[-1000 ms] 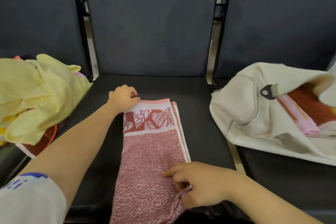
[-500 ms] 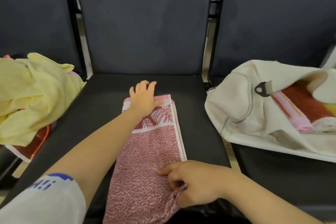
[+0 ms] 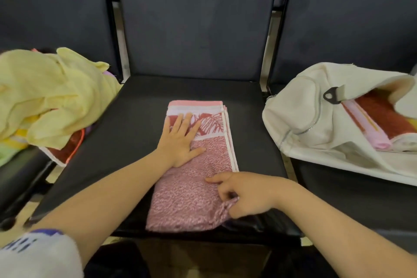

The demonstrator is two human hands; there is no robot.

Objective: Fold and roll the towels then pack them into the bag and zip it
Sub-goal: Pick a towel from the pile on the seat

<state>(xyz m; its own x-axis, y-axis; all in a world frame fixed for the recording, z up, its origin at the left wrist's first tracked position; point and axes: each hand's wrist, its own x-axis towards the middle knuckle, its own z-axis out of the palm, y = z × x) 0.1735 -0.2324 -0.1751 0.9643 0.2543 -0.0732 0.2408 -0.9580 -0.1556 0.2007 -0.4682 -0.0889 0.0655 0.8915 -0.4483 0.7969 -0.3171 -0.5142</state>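
Most open room is the bare black seat (image 3: 117,142) left of the folded pink towel (image 3: 194,189), plus a strip behind it up to the backrest (image 3: 196,29). On the right there's only a thin lane before the white bag (image 3: 300,117) bulges in from the next seat. The yellow towel pile (image 3: 49,97) crowds the mid-left. Both forearms cross the bottom of the frame: left grip (image 3: 180,140) flat on the towel, right grip (image 3: 246,196) pinching its lower right edge. The bag mouth, upper right, is partly filled by rolled towels (image 3: 374,119).
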